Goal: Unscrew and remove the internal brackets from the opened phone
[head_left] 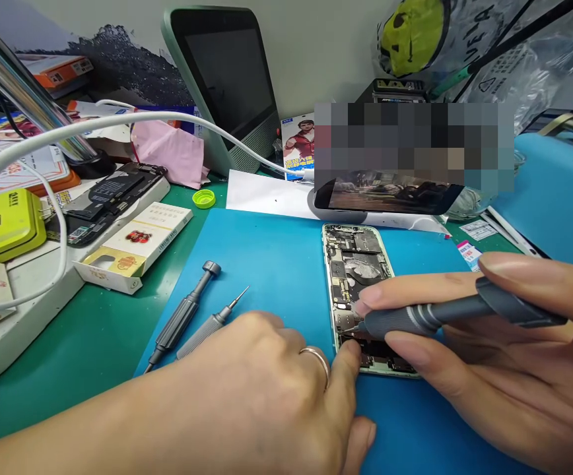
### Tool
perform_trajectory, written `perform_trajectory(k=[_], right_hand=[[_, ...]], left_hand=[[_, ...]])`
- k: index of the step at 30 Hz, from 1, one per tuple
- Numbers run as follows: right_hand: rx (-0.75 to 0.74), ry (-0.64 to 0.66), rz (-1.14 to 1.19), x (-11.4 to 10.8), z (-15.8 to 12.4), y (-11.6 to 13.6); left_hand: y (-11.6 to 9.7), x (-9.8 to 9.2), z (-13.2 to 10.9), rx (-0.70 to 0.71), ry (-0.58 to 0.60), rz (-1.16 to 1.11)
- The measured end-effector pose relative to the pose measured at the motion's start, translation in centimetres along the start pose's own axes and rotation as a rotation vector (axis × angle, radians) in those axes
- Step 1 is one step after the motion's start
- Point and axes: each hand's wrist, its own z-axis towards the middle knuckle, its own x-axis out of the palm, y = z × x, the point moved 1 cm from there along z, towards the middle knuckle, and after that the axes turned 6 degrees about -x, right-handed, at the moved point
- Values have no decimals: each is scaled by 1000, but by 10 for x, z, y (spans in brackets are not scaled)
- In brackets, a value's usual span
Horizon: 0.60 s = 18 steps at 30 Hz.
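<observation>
An opened smartphone [358, 270] lies on the blue mat with its circuit boards and inner parts bare. My right hand [484, 356] grips a dark grey screwdriver [415, 320] between thumb and fingers. Its thin tip meets the lower left part of the phone's insides. My left hand [276, 396], with a ring on one finger, is mostly curled. One of its fingertips presses on the phone's lower left edge, beside the screwdriver tip. Left of that hand lie a second grey screwdriver [182, 313] and a third one [210, 330], partly covered by the hand.
A phone with a lit screen [390, 194] leans behind the blue mat [261, 257], a white cable [168, 117] arching to it. At left stand a cigarette box [138, 241], phone parts [103, 198] and a yellow battery case [6, 224]. A smart display [227, 86] stands behind.
</observation>
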Motion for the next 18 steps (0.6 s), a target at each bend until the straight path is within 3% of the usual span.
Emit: perform_trajectory(k=[5,11,18], right_hand=[[-111,-62,6,7,-3,-9],[25,27,-20,-1,-3,0],[33,-16,-18,1,-4,2]], left_hand=[[0,1,-1,-5,-1,6],[1,0,1,-2,-7,29],[0,-1,0,-9,2,5]])
